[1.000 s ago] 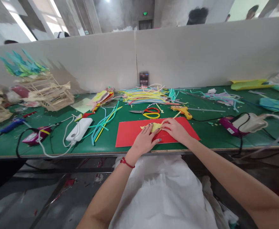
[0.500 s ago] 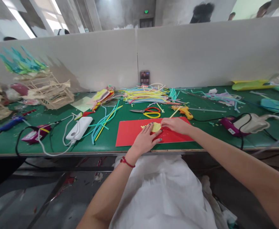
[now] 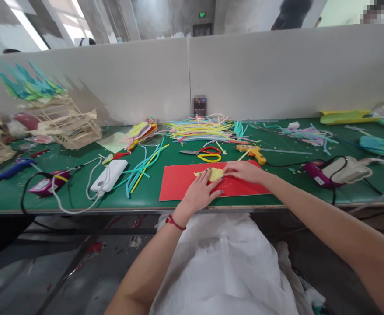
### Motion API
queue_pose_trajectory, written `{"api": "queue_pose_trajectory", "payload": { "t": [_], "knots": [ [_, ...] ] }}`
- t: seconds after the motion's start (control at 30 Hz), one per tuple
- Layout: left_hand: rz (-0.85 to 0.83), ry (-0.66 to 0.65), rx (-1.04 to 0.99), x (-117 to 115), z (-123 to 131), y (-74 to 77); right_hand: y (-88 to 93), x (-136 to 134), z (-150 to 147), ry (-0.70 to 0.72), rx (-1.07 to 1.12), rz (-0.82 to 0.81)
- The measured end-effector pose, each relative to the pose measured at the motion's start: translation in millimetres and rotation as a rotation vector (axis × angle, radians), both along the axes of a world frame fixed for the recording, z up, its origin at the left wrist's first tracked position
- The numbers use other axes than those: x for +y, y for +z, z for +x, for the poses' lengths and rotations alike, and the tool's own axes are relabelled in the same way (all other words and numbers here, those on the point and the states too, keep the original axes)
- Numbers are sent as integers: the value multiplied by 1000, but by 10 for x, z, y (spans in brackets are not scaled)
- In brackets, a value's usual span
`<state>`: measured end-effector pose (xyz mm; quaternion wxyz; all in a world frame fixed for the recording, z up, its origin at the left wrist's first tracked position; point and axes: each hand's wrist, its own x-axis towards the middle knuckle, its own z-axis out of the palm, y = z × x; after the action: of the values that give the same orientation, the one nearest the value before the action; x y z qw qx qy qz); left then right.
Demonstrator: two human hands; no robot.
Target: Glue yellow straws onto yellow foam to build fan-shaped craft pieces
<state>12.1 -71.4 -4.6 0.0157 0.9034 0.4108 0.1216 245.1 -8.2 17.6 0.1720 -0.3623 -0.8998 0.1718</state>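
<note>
A red sheet (image 3: 182, 183) lies on the green table (image 3: 146, 199) near its front edge. On it rests a small yellow piece (image 3: 214, 174). My left hand (image 3: 201, 192) lies flat with fingers spread, its fingertips pressing the near side of the yellow piece. My right hand (image 3: 244, 170) comes in from the right, fingers curled over the yellow piece's far right edge and a thin yellow strip; what it pinches is hidden.
Scissors with red and yellow handles (image 3: 203, 153) and a yellow glue gun (image 3: 253, 153) lie just behind the sheet. A pile of coloured strips (image 3: 201, 129), a white power bank (image 3: 109, 176) with cables, a purple glue gun (image 3: 315, 171) and wooden stick models (image 3: 67, 124) fill the table. A white partition (image 3: 244, 74) stands behind.
My right hand slid slightly farther back and right along the yellow piece. The left hand stayed put on it.
</note>
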Motion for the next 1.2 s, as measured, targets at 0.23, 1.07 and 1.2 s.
{"api": "queue_pose_trajectory", "payload": {
  "t": [0.23, 1.07, 1.2],
  "knots": [
    [-16, 0, 1, 0, 8, 26, 86, 104, 3, 94, -130, 45],
    [-19, -16, -18, 18, 4, -8, 339, 155, -137, 295, -386, 253],
    [-19, -16, -20, 15, 4, -12, 181, 157, -19, 177, -262, 232]
  ]
}}
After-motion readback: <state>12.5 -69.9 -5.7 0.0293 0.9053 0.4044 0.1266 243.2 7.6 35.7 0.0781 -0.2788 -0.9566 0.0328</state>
